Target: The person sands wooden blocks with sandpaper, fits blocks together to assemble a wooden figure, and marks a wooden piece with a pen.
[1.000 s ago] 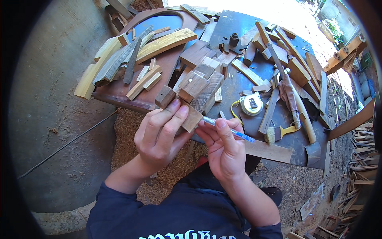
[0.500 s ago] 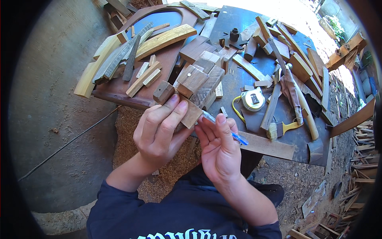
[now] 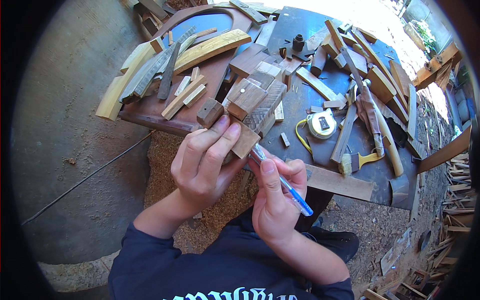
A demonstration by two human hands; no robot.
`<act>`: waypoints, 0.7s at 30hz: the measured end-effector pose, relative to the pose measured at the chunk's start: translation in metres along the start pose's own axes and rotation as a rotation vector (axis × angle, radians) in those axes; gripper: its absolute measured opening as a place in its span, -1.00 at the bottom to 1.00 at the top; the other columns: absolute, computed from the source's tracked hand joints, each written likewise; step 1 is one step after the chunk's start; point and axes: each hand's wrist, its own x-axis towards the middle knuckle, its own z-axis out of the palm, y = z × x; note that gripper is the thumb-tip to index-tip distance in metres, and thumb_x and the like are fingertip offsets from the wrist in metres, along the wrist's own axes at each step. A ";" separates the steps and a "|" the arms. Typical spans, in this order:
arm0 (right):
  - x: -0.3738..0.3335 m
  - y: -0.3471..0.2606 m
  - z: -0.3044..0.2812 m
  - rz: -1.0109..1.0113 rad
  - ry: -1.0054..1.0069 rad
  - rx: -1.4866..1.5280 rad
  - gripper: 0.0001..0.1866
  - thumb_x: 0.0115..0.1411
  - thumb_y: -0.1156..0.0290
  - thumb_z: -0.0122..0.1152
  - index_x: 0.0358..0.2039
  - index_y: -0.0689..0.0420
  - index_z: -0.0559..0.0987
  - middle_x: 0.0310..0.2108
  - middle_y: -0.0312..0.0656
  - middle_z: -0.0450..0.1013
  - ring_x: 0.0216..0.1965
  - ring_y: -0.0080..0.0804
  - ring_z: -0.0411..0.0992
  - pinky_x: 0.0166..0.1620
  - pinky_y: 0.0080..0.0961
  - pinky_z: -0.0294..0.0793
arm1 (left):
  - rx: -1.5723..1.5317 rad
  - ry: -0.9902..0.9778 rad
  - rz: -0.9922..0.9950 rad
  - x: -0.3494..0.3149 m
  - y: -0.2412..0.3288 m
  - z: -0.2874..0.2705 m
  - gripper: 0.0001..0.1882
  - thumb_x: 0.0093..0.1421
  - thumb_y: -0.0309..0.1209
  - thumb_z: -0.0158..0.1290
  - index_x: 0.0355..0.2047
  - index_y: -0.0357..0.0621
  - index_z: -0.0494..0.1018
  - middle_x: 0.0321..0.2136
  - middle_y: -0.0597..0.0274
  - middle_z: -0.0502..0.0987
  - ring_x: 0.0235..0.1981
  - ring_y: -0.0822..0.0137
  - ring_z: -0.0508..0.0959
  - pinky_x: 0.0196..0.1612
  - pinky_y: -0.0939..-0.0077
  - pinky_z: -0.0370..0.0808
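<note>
My left hand [image 3: 200, 162] grips a small square wooden block [image 3: 246, 140], with two fingers laid over its face. In my right hand [image 3: 275, 212] a blue and clear pen [image 3: 295, 195] is pinched between thumb and fingers. The pen's front end meets the block's right edge; its exact tip is hard to make out. Just beyond the block sit a dark wood piece with a small hole [image 3: 210, 111] and a brown block with a pale round spot [image 3: 246, 100]. More stacked wood blocks [image 3: 275, 102] lie against them.
On the dark tabletop to the right lie a tape measure [image 3: 321, 124], a brush with a yellow handle [image 3: 357, 161], a hammer [image 3: 382, 127] and wood offcuts. Curved light boards [image 3: 212, 50] lie at the far left. A thin rod [image 3: 90, 177] slants across the left side.
My right hand has closed from a loose, open-palmed hold into a pinch on the pen. The pen now tilts more steeply along the block's edge. My left hand stays on the block.
</note>
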 end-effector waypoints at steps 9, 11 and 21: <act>-0.006 0.005 -0.012 -0.013 -0.166 0.064 -0.83 0.37 0.60 0.25 -0.14 0.18 0.42 0.01 0.12 0.60 0.17 -0.18 0.54 0.28 -0.28 0.46 | -0.053 0.040 -0.046 0.001 0.003 0.001 -0.42 -0.09 -0.51 0.42 0.02 -0.23 0.62 -0.04 0.03 0.63 -0.17 0.10 0.64 -0.12 0.26 0.64; -0.003 0.002 -0.017 -0.013 -0.244 0.034 -0.82 0.37 0.61 0.25 -0.12 0.18 0.42 0.01 0.12 0.61 0.17 -0.17 0.54 0.28 -0.26 0.46 | -0.051 0.041 -0.046 0.001 0.002 0.001 -0.42 -0.09 -0.51 0.43 0.02 -0.24 0.62 -0.04 0.03 0.63 -0.17 0.10 0.64 -0.12 0.26 0.64; 0.029 -0.002 -0.024 0.464 -0.035 0.534 -0.80 0.44 0.40 0.19 0.01 0.16 0.51 -0.02 0.01 0.62 0.02 -0.20 0.63 0.06 -0.37 0.68 | -0.038 0.058 -0.026 0.002 0.001 0.003 -0.40 -0.10 -0.53 0.46 0.03 -0.23 0.61 -0.04 0.02 0.63 -0.17 0.13 0.66 -0.14 0.32 0.64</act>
